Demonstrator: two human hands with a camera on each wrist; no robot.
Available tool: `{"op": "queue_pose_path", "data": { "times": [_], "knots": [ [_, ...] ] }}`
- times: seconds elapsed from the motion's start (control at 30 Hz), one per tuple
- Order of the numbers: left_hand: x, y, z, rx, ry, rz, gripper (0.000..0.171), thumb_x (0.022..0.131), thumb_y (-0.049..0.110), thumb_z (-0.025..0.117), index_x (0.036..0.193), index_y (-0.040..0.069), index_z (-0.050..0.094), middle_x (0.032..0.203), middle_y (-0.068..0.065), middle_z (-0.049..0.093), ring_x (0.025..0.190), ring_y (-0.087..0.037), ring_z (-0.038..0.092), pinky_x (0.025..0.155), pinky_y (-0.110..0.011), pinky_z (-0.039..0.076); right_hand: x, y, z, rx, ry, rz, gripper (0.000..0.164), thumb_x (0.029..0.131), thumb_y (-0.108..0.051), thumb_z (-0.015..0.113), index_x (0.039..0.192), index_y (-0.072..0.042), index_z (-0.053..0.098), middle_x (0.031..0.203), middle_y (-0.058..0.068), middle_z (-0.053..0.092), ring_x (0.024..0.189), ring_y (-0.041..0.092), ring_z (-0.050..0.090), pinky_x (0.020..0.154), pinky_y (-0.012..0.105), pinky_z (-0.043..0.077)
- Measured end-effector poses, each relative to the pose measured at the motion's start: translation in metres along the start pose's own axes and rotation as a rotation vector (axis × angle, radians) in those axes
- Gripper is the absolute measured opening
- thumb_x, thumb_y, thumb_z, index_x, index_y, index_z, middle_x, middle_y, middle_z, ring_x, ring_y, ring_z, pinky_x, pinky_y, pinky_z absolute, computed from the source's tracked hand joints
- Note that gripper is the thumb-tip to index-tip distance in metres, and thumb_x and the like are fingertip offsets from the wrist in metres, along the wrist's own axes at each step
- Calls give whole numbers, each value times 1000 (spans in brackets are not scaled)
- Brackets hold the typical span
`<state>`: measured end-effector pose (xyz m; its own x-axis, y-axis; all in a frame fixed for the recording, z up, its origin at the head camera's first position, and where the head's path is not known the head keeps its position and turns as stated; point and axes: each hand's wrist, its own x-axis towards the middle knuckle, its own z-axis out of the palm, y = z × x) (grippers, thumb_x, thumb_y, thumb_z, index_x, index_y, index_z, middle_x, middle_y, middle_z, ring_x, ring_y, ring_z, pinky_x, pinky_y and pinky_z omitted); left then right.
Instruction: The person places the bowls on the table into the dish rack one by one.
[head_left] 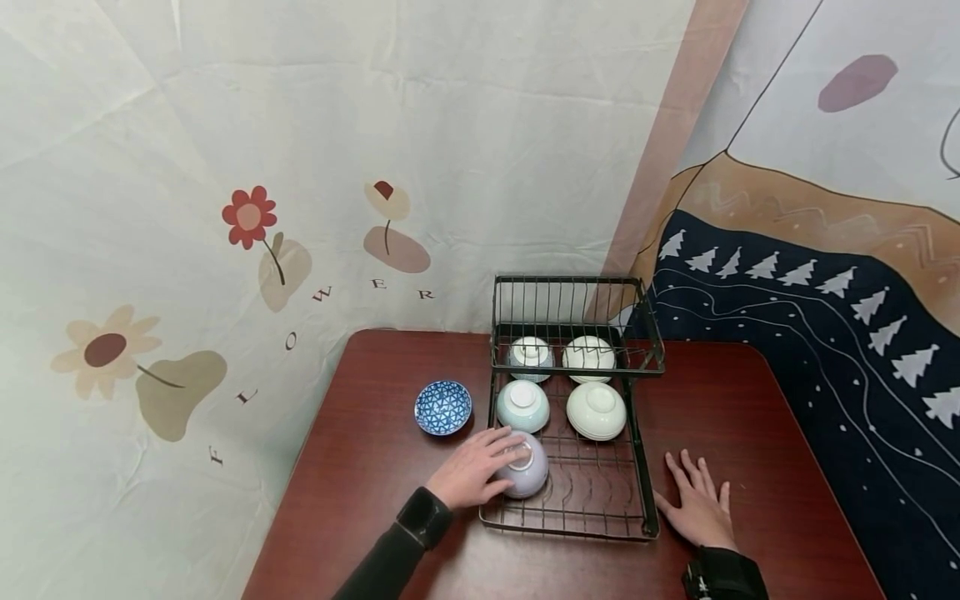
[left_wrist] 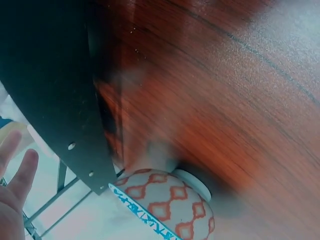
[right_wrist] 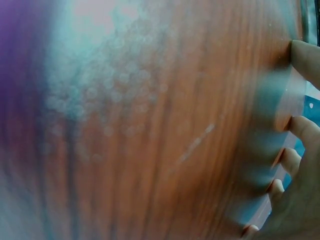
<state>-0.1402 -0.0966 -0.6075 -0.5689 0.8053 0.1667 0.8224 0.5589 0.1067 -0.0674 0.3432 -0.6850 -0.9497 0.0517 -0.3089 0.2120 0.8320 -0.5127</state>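
Observation:
My left hand (head_left: pixel 477 464) lies over an upside-down lavender bowl (head_left: pixel 531 482) at the front left of a black wire dish rack (head_left: pixel 570 533). Its fingers look straight and spread; the bowl is out of sight in the left wrist view. Behind it sits an overturned pale blue bowl (head_left: pixel 522 406). To the left of the rack, a blue-patterned bowl (head_left: pixel 443 407) stands mouth up on the table; its orange-patterned outside (left_wrist: pixel 175 200) shows in the left wrist view. My right hand (head_left: pixel 699 508) rests with fingers spread on the table beside the rack, holding nothing.
An overturned cream bowl (head_left: pixel 596 410) sits at the rack's right. Farther back, a bluish bowl (head_left: pixel 531 353) and a white bowl (head_left: pixel 589 357) lie under the raised upper tier (head_left: pixel 570 368). The reddish-brown table (head_left: pixel 375 375) meets a patterned cloth (head_left: pixel 450 167) behind.

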Motion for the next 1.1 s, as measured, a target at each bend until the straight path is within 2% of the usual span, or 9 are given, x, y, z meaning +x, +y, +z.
{"op": "queue_pose_path", "data": {
  "times": [0.17,0.3,0.43,0.63,0.77,0.93,1.03,1.1],
  "knots": [
    [-5,-5,-3,13,83,-13,59,100,41,79,154,23,65,164,-2,62,153,-28,57,124,-48,52,0,1,1,0,1,-1,100,104,-62,66,174,-3,25,181,33,8,168,58,-7,125,82,-22],
    [-13,-10,-5,14,165,-42,58,99,39,81,152,20,67,161,-5,65,151,-28,59,123,-49,52,1,1,1,3,0,1,101,104,-62,65,174,-3,24,182,33,8,168,58,-8,125,82,-22],
    [-23,-16,-7,-22,211,-108,58,98,36,82,152,18,67,159,-7,66,149,-32,61,123,-53,52,1,2,1,0,-2,1,100,105,-62,65,174,-3,24,182,33,7,168,58,-8,125,82,-22],
    [-38,-26,-7,-43,241,-206,56,98,31,83,151,19,68,159,-6,66,146,-34,63,119,-56,54,1,0,-1,-5,-12,12,101,105,-63,65,174,-2,23,182,33,7,168,58,-8,124,82,-22],
    [-45,-36,-6,-42,305,-272,54,97,26,85,148,18,71,154,-9,70,141,-37,66,117,-59,55,1,-2,-2,-10,-13,20,102,104,-64,64,174,-2,23,181,34,7,168,58,-8,125,82,-21],
    [-46,-53,-7,-29,396,-451,51,99,27,81,147,15,70,152,-13,70,141,-39,64,114,-64,55,1,-2,-2,-17,-19,24,102,105,-64,64,174,-2,22,182,33,6,168,58,-8,125,82,-21],
    [-45,-65,-9,-73,444,-586,53,101,28,79,151,15,67,154,-14,67,144,-40,62,110,-65,56,1,-1,-2,-14,-23,23,102,105,-64,64,175,-3,22,182,33,6,168,58,-9,125,82,-22],
    [-43,-73,-9,-119,454,-673,55,103,30,77,154,17,64,157,-13,65,145,-39,61,106,-65,58,1,-1,-2,-9,-24,21,102,105,-64,63,175,-3,22,182,32,5,168,58,-9,125,82,-22]
  ]
}}
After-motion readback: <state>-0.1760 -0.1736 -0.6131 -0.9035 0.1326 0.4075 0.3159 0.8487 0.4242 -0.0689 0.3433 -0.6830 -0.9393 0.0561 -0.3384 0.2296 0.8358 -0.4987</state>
